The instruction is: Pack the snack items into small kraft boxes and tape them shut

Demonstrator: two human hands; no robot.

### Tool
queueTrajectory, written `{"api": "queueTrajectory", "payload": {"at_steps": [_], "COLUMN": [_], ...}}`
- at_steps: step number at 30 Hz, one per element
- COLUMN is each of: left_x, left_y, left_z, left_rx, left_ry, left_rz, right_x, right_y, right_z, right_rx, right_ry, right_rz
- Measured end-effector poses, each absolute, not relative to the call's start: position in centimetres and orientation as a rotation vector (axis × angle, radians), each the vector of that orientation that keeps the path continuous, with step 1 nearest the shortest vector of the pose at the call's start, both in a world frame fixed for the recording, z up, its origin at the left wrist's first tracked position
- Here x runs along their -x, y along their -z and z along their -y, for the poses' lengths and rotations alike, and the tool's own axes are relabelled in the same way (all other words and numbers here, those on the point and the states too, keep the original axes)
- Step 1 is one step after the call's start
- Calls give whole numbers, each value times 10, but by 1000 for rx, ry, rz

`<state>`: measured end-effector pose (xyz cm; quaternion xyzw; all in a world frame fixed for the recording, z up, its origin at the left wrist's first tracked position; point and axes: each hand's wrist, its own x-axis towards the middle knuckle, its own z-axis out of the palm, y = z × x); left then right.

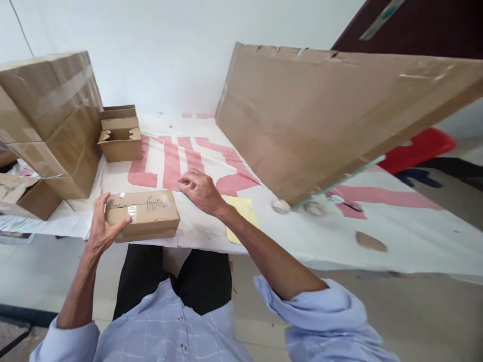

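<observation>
A closed cardboard box with dark handwriting on its top lies at the table's front edge. My left hand grips its left end, thumb on the top near a small piece of clear tape. Just right of the box, my right hand is closed in a pinch, apart from the box. A small dark tip shows at its fingertips, too little to name. Partly under my right forearm is a yellow sheet on the table.
Large taped cartons stack at the left, with an open small box beside them and another box nearer. A big cardboard panel leans at the right. A cardboard scrap lies on the white-and-red cloth.
</observation>
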<state>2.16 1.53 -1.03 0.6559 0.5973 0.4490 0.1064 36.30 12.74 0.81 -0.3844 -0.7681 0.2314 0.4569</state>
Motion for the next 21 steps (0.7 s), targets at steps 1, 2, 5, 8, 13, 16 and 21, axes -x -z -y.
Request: {"api": "queueTrajectory", "payload": {"at_steps": [1, 2, 5, 8, 13, 16, 21], "left_x": [-22, -23, -25, -26, -28, -30, -31], "left_y": [11, 12, 13, 14, 18, 19, 20], "left_z": [-14, -13, -11, -10, -9, -8, -7], "left_rx": [-1924, -1916, -1899, -1902, -1897, -1874, -1870], "left_ry": [-1323, -1324, -1322, -1323, -1345, -1347, -1358], "left_rz": [-1757, -1756, -1743, -1725, -1702, -1690, -1680], "right_x": [-341, -321, -272, -243, -220, -212, -204], "right_y": [-17, -24, -34, -32, -28, -29, -26], "right_z": [-121, -116, -112, -121, -142, -149, -148], "right_rx": [844, 762, 674, 735, 854, 848, 902], "right_ry": [-614, -644, -659, -618, -612, -690, -869], "right_rz": [1938, 1986, 2145, 2282, 2414, 2473, 2362]}}
